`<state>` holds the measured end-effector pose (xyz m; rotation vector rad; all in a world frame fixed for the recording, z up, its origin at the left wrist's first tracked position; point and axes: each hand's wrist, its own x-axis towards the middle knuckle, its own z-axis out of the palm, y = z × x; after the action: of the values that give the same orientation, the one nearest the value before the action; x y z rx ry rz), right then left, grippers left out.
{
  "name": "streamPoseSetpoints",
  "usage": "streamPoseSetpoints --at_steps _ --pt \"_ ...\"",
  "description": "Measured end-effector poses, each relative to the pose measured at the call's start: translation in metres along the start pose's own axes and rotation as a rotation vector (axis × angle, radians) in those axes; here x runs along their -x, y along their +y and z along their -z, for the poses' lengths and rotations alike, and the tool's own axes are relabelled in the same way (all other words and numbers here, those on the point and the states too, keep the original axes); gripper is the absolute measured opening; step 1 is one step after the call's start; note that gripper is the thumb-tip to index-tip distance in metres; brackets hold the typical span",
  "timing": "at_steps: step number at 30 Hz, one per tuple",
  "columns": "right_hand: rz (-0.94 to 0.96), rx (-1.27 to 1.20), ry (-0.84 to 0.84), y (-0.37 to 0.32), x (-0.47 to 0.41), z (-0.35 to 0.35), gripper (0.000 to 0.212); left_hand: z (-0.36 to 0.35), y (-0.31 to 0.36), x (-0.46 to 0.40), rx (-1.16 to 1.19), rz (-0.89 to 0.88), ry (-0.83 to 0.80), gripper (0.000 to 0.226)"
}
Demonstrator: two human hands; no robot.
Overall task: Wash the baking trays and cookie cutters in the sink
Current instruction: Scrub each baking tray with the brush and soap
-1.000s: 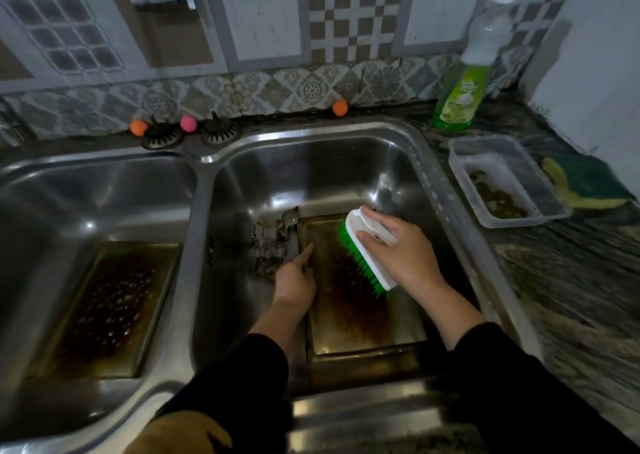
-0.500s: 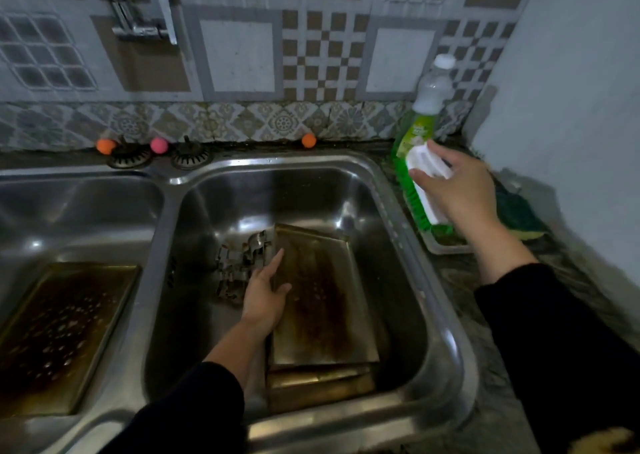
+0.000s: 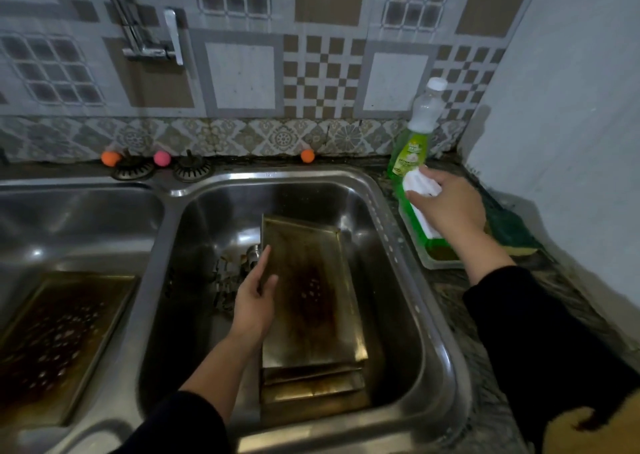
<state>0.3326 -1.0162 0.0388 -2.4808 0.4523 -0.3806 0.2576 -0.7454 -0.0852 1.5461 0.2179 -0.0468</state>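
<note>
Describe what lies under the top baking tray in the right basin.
Under the top baking tray, front edges of more stacked trays show; their count and surfaces stay covered.

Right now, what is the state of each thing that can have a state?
Top baking tray: greasy, stacked in right basin.
Left baking tray: burnt, in left basin.
Brush: held over plastic container.
Soap bottle: upright, capped.
Left hand: steadying top tray.
Right hand: gripping brush.
</note>
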Motion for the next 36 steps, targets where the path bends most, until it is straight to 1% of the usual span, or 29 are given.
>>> streamPoseSetpoints --at_steps 2,4,6,7,9,12,14,17,19,20,21,24,27,30,32,34,36 --pt "0.088 -0.078 -0.029 -0.02 0.019 -0.007 0.052 0.003 0.006 0.001 0.055 -0.018 0.009 0.053" --pt "0.166 -0.169 -0.098 -0.034 0.042 -0.026 0.052 0.004 0.014 0.003 0.099 -0.061 0.03 0.052" --pt "0.183 -0.221 -0.163 -0.044 0.065 -0.05 0.052 0.005 0.024 0.007 0.115 -0.132 0.05 0.051" --pt "0.179 -0.212 -0.168 -0.048 0.073 -0.059 0.052 0.006 0.029 0.009 0.112 -0.17 0.046 0.051" --pt "0.184 -0.177 -0.116 -0.06 0.076 -0.067 0.052 0.008 0.038 0.012 0.084 -0.25 0.033 0.05" --pt "0.216 -0.25 -0.04 -0.081 0.062 -0.061 0.053 0.014 0.05 0.016 0.061 -0.337 0.031 0.05" --pt "0.269 -0.239 -0.069 -0.089 0.064 -0.056 0.054 0.021 0.058 0.016 0.123 -0.332 0.039 0.05" --pt "0.321 -0.224 -0.153 -0.081 0.12 -0.065 0.055 0.039 0.065 0.009 0.157 -0.338 0.113 0.049" --pt "0.361 -0.249 -0.145 -0.071 0.171 -0.072 0.055 0.048 0.067 0.005 0.146 -0.356 0.126 0.049" --pt "0.367 -0.253 -0.123 -0.071 0.181 -0.075 0.055 0.05 0.066 0.005 0.126 -0.367 0.112 0.048" --pt "0.372 -0.249 -0.097 -0.073 0.177 -0.077 0.054 0.049 0.064 0.005 0.106 -0.375 0.091 0.048" --pt "0.366 -0.191 -0.038 -0.103 0.127 -0.077 0.053 0.035 0.054 0.011 0.06 -0.385 0.019 0.048" --pt "0.357 -0.193 -0.05 -0.127 0.092 -0.07 0.052 0.023 0.055 0.016 0.068 -0.405 0.032 0.049" --pt "0.403 -0.212 -0.174 -0.116 0.13 -0.074 0.053 0.034 0.065 0.012 0.155 -0.368 0.121 0.051" --pt "0.464 -0.261 -0.193 -0.098 0.176 -0.079 0.054 0.047 0.066 0.007 0.17 -0.372 0.178 0.052" --pt "0.5 -0.298 -0.177 -0.095 0.192 -0.079 0.054 0.049 0.067 0.009 0.173 -0.381 0.168 0.05" --pt "0.474 -0.261 -0.127 -0.116 0.167 -0.078 0.051 0.039 0.068 0.014 0.178 -0.381 0.113 0.049"
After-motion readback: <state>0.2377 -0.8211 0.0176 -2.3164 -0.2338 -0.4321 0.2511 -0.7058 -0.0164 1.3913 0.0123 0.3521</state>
